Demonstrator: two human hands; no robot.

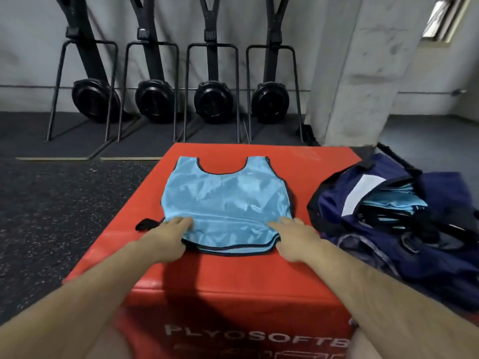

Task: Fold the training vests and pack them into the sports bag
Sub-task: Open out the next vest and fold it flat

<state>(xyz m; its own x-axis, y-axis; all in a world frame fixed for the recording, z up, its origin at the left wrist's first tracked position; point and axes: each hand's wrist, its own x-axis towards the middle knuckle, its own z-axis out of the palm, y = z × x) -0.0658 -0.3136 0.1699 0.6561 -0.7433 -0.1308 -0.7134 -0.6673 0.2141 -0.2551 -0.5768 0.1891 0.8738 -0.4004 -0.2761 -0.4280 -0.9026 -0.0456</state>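
Observation:
A light blue training vest (225, 200) with dark trim lies flat on the red foam plyo box (233, 278), its neck opening at the far end. My left hand (168, 235) rests on the vest's near left corner with fingers straight. My right hand (295, 237) lies flat on the near right corner in the same way. To the right, partly on the box, sits an open navy sports bag (404, 229). Folded blue vests (396, 203) show inside its opening.
A black strap end (146, 224) sticks out on the box left of the vest. Several black upright machines (153, 99) stand along the far wall. A concrete pillar (363, 68) rises behind the bag. Dark speckled rubber floor (51, 216) lies to the left.

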